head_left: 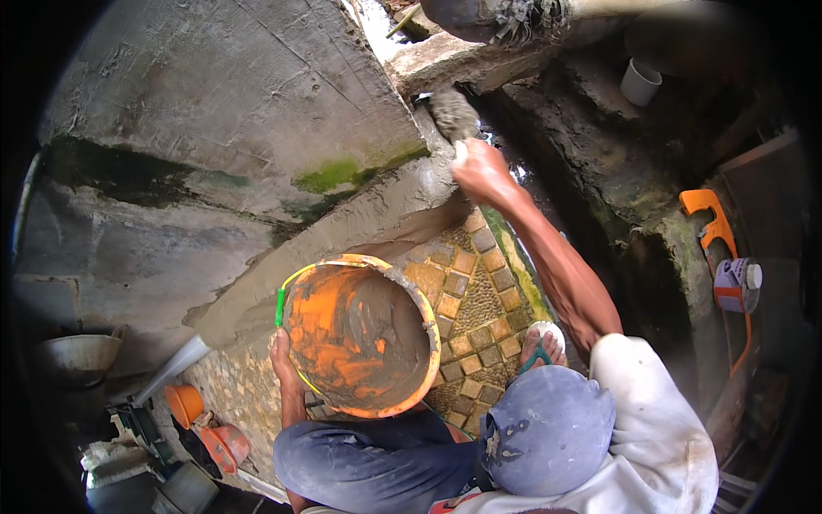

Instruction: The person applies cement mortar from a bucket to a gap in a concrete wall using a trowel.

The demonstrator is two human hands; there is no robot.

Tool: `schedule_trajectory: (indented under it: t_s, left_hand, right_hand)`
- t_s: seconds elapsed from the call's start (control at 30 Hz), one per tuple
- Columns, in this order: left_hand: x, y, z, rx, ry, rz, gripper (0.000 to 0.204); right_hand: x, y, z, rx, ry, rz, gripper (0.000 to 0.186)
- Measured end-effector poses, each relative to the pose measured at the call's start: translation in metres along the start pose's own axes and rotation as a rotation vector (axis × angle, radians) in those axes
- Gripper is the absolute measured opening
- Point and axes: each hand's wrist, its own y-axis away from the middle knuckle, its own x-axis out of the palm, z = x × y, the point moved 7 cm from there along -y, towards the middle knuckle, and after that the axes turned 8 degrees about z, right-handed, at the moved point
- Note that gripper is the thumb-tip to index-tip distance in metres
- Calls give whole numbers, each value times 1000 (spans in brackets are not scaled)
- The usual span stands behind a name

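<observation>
A large orange bucket (312, 321), tipped so its mouth faces up at me, holds wet grey mortar (385, 325) smeared along its inner wall. My left hand (284, 360) grips the bucket's left side, just below the green grip (280, 307) of its yellow bail handle. Stretched out ahead, my right hand (482, 171) is closed on the pale handle of a trowel. The mortar-covered trowel blade (454, 116) is blurred, at the far end of a freshly plastered ledge (342, 224). That ledge runs along the foot of the grey wall (248, 94).
Below the ledge lies a patterned tile floor (471, 343), where my sandalled foot (544, 343) rests. A dark channel (582, 231) runs to the right. An orange-handled saw (711, 218), a bottle (736, 284) and a white cup (640, 82) stand beyond. Two orange containers (227, 447) lie lower left.
</observation>
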Motion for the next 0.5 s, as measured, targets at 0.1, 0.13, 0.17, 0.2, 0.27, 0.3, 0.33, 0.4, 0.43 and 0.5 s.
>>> schedule_trajectory:
  t_s: [0.1, 0.13, 0.17, 0.2, 0.27, 0.3, 0.33, 0.4, 0.43, 0.5]
  left_hand:
    - [-15, 3, -6, 18, -22, -39, 50]
    - [-13, 5, -7, 20, -13, -39, 48]
    - [-11, 5, -7, 21, -4, -36, 46]
    - [-8, 5, -6, 21, 0, -23, 51]
    - [-6, 0, -6, 12, -4, 24, 59]
    - [-19, 1, -5, 19, -26, -2, 59]
    - [-34, 0, 2, 26, -48, -28, 59]
    - [-46, -3, 14, 22, -76, -38, 59]
    - [-49, -3, 15, 23, -87, -39, 59]
    - [-28, 0, 4, 40, -81, -39, 59]
  right_hand:
    - [25, -24, 35, -156, 340, 91, 24]
    - [29, -26, 35, -144, 329, 69, 23]
    - [32, -26, 35, -131, 318, 45, 23]
    - [34, -28, 34, -118, 306, 19, 24]
    - [37, -35, 25, -215, 432, -120, 25]
    - [37, -29, 23, -207, 380, -103, 25]
    - [36, -27, 21, -199, 327, -87, 26]
    - [25, -38, -6, -322, 318, -76, 23]
    - [15, -29, -10, -446, 265, -148, 23]
    - [-10, -23, -27, -437, 126, -161, 25]
